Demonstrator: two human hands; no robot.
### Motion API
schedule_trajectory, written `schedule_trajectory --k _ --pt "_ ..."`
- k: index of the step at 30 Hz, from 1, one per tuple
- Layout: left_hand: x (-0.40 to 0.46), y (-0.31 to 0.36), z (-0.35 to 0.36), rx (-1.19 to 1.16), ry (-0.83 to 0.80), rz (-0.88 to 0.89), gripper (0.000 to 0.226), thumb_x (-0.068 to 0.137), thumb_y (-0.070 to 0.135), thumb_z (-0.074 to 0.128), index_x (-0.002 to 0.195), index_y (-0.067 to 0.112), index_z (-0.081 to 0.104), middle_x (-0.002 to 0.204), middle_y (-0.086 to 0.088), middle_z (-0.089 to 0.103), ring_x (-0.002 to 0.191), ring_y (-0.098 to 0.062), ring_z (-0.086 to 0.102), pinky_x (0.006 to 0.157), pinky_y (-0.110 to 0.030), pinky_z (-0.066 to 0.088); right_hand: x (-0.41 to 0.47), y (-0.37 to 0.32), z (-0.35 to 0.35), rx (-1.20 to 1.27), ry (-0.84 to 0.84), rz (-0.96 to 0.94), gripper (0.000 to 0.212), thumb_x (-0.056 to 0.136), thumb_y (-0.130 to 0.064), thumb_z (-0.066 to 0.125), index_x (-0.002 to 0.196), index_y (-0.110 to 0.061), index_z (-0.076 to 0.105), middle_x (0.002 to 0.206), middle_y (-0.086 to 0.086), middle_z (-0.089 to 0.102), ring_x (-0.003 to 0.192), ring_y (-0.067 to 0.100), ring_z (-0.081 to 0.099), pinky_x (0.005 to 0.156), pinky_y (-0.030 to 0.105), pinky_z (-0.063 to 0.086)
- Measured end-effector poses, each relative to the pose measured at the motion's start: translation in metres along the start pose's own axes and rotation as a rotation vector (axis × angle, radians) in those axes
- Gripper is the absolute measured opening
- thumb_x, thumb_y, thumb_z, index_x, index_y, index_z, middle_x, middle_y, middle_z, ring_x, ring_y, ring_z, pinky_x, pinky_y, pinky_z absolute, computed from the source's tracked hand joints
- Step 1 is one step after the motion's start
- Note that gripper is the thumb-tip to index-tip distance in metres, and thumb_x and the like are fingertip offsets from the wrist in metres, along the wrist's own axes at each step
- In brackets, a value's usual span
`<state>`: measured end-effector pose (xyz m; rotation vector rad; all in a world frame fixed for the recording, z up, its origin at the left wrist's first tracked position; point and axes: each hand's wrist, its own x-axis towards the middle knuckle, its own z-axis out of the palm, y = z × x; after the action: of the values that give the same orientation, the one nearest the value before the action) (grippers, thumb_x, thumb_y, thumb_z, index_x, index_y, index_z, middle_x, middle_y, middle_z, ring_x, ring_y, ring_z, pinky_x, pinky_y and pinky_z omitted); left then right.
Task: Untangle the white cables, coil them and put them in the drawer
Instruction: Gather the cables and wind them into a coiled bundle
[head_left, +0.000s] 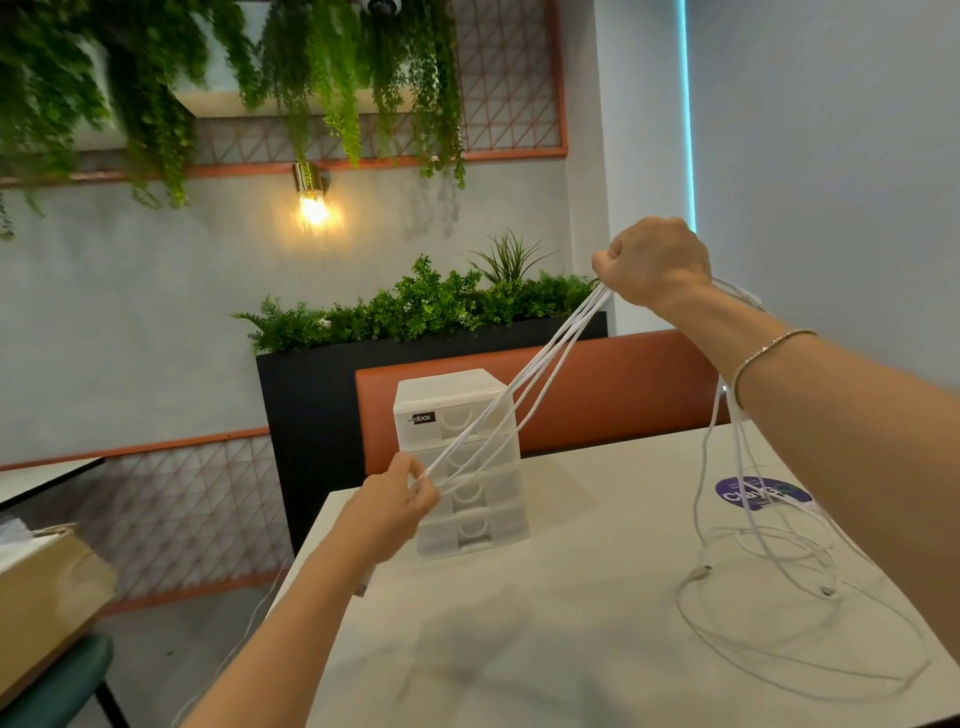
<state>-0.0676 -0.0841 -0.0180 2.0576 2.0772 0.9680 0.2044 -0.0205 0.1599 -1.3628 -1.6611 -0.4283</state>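
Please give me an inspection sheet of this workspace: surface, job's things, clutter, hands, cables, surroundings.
Surface: pale table, with a round blue sticker.
Job's things: white drawer unit stands on the table, all drawers closed.
Clutter: nothing seen on the table.
Hands: left hand pinches the strands low; right hand grips them raised.
Cables: white cables stretched between the hands; the rest lies in loose loops on the table.
Surroundings: orange seat back, planter, lit wall lamp, cardboard box.

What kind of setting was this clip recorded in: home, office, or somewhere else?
Most likely a café or restaurant seating area: an orange padded booth seat behind the table, a black planter of greenery, hanging plants on a wall grid, and a round branded sticker.
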Motion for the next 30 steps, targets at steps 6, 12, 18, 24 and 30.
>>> schedule_trajectory --k 6,12,18,24,30 --pt "-0.006 0.002 0.006 -0.083 -0.085 -0.012 0.021 0.095 0.011 0.042 0.078 0.018 0.052 0.07 0.001 0.059 0.064 -0.013 0.056 0.069 -0.026 0.052 0.011 0.001 -0.003 0.007 0.049 0.019 0.037 0.089 -0.029 0.047 0.059 -0.008 0.052 0.056 0.002 0.043 0.062 0.024 0.047 0.058 0.028 0.035" --pt "-0.009 -0.01 0.004 -0.294 -0.27 -0.107 0.033 0.088 0.0 0.045 0.066 0.017 0.063 0.073 -0.004 0.06 0.071 -0.016 0.052 0.072 -0.025 0.045 0.021 -0.007 0.0 0.032 0.039 -0.002 0.043 0.09 -0.033 0.049 0.053 -0.01 0.049 0.055 0.002 0.044 0.051 0.016 0.041 0.054 0.024 0.04" --pt "-0.015 0.005 -0.005 -0.311 -0.418 -0.055 0.025 0.088 0.006 0.055 0.086 0.027 0.068 0.098 0.0 0.066 0.093 -0.015 0.059 0.079 -0.023 0.047 0.024 -0.029 -0.003 0.124 -0.002 -0.022 0.048 0.089 -0.04 0.052 0.051 -0.012 0.047 0.055 0.002 0.044 0.056 0.02 0.045 0.06 0.03 0.046" --pt "0.012 0.092 -0.04 -0.742 -0.014 0.219 0.017 0.09 0.02 0.059 0.106 0.017 0.062 0.096 0.001 0.067 0.085 -0.01 0.063 0.076 -0.023 0.053 0.021 -0.066 0.001 0.138 -0.014 -0.131 0.051 0.089 -0.044 0.053 0.048 -0.014 0.043 0.053 0.0 0.04 0.048 0.012 0.036 0.046 0.024 0.032" --pt "0.027 0.123 -0.055 -0.798 0.092 0.208 0.012 0.084 0.003 0.059 0.079 0.014 0.055 0.065 0.002 0.058 0.056 -0.008 0.053 0.054 -0.021 0.046 0.022 -0.067 -0.002 0.16 -0.005 -0.132 0.051 0.088 -0.044 0.055 0.048 -0.015 0.041 0.052 -0.001 0.039 0.046 0.013 0.035 0.044 0.024 0.026"
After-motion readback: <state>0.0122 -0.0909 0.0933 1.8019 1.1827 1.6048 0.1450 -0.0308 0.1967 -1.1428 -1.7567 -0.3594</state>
